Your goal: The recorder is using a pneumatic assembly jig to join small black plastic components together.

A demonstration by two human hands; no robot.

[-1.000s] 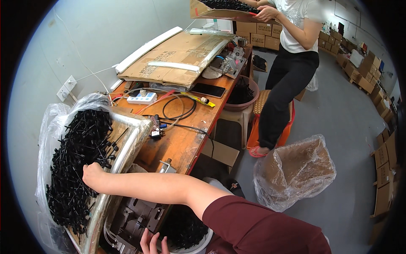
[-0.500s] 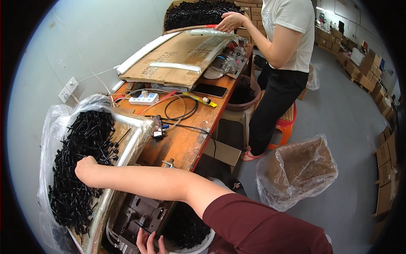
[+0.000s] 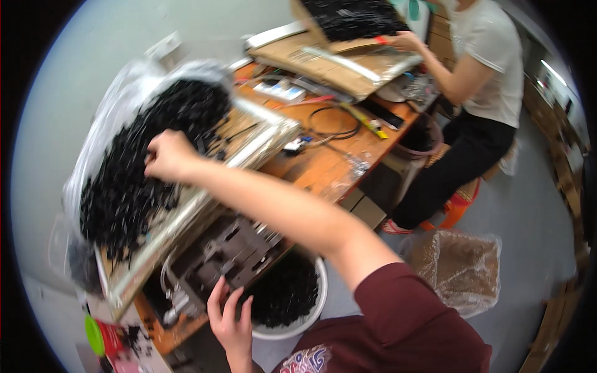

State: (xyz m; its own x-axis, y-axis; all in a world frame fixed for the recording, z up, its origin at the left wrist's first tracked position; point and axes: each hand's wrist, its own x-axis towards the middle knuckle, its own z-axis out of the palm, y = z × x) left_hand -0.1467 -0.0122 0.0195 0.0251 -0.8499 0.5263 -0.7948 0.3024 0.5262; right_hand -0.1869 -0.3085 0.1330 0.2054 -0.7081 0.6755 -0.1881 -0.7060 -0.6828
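- Apparently curled, my right grip [image 3: 171, 155] sits over black plastic parts [image 3: 115, 196] inside the cardboard tray's edge [image 3: 155, 245]; holding any, I can't tell.
- Left grip [image 3: 230, 320]: fingers apart beside the metal fixture [image 3: 252, 252].
- Dragging my forearm [image 3: 267, 194] could spill parts.

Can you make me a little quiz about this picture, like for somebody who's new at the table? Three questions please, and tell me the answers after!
1. True or false: the right hand is at the heap of black parts.
2. Pick one: what colour is the round tub next to the metal fixture?
A) green
B) white
C) red
3. Short answer: which of the person's own hands is closest to that fixture?

Key:
1. True.
2. B, white.
3. The left hand; its fingers are right beside the fixture's edge.
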